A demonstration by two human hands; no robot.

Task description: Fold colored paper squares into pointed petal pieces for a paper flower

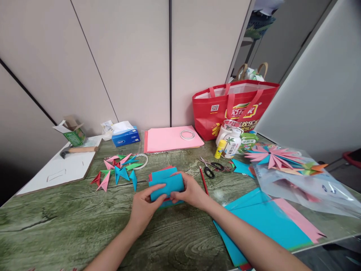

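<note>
Between my two hands is a piece of blue paper (170, 186), bent over into a curve. My left hand (145, 205) grips its left end, thumb in front and fingers on top. At the right end my right hand (191, 190) pinches it the same way, thumb at the lower edge. Just behind and below lies a small stack of paper (163, 173) with blue on top and red and green edges showing. To the left, several folded paper pieces (121, 171) in pink, red, green and blue lie beside a ring of white tape (140, 162).
Scissors (209, 169), a red pencil (203, 180) and a yellow glue stick (220, 149) lie or stand to the right. Blue sheets (262, 222) cover the front right. Behind are pink paper (166, 140), a tissue box (125, 137) and a red bag (205, 113). A hammer (81, 149) rests at left.
</note>
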